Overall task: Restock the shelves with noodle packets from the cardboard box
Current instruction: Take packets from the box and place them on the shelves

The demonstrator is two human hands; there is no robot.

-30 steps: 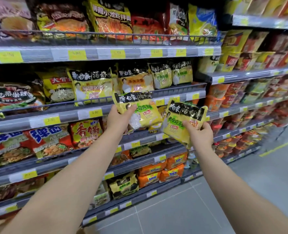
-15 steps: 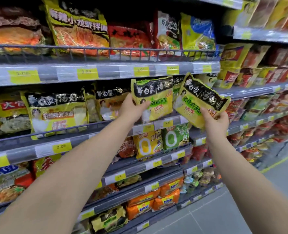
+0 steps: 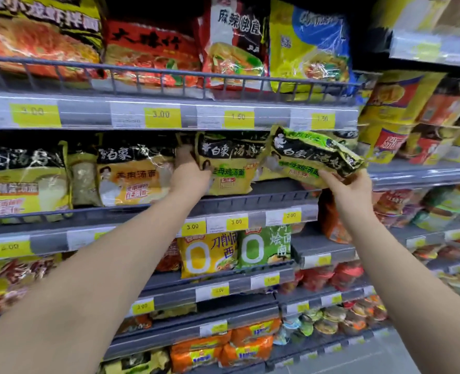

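Note:
My left hand (image 3: 189,172) grips the left edge of a yellow-and-black noodle packet (image 3: 230,166) that stands upright on the middle shelf (image 3: 253,202), behind its low rail. To the right, my right hand (image 3: 350,188) holds a second, matching packet (image 3: 311,156) by its lower edge. That packet is tilted and hangs just in front of the same shelf's right end. Similar packets (image 3: 134,176) fill the shelf to the left. The cardboard box is out of view.
The upper shelf (image 3: 169,114) with yellow price tags sits close above both packets and carries large noodle bags. Lower shelves hold yellow, green and orange packs (image 3: 208,255). A second shelving bay with cup noodles (image 3: 401,103) adjoins on the right. Grey floor shows at the bottom right.
Both hands have gone up and forward to the middle shelf. The left packet now stands on the shelf behind the rail; the right packet has come close to the shelf's right end.

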